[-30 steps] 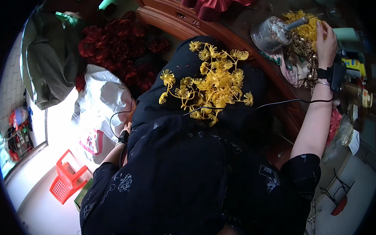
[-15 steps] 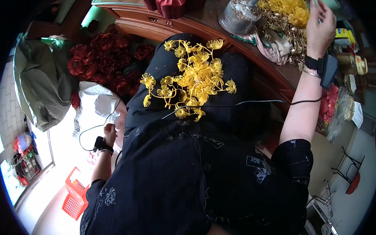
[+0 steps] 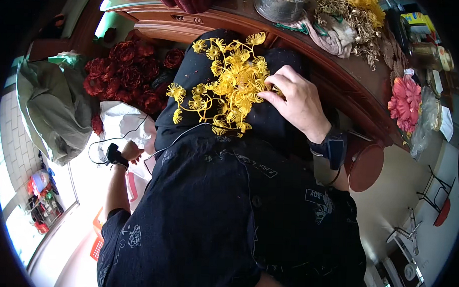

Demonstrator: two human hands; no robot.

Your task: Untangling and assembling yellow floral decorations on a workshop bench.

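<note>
A heap of yellow artificial flowers (image 3: pixel 236 83) with thin curling stems lies across my lap on dark trousers. At its right edge is my right hand (image 3: pixel 299 103), with thumb and fingertips pinched on a small yellow flower; how much of it is inside the fingers is hidden. My left hand (image 3: pixel 131 152) hangs low at my left side, next to a white plastic bag (image 3: pixel 124 122). Its fingers are partly turned away, so whether they hold anything cannot be seen. Both wrists carry dark bands, and a thin black cable runs from the left one over my lap.
A wooden table (image 3: pixel 233 22) spans the front, bearing a metal pot (image 3: pixel 280 7), a crumpled cloth (image 3: pixel 337 38) and golden stems (image 3: pixel 362 24). Dark red flowers (image 3: pixel 128 71) are piled to the left, near a grey-green cloth (image 3: pixel 54 107). A reddish stool (image 3: pixel 366 167) stands at right.
My right hand has come back from the yellow pile on the table to the flowers on my lap. The view has shifted slightly, and my left hand stays low beside the white bag.
</note>
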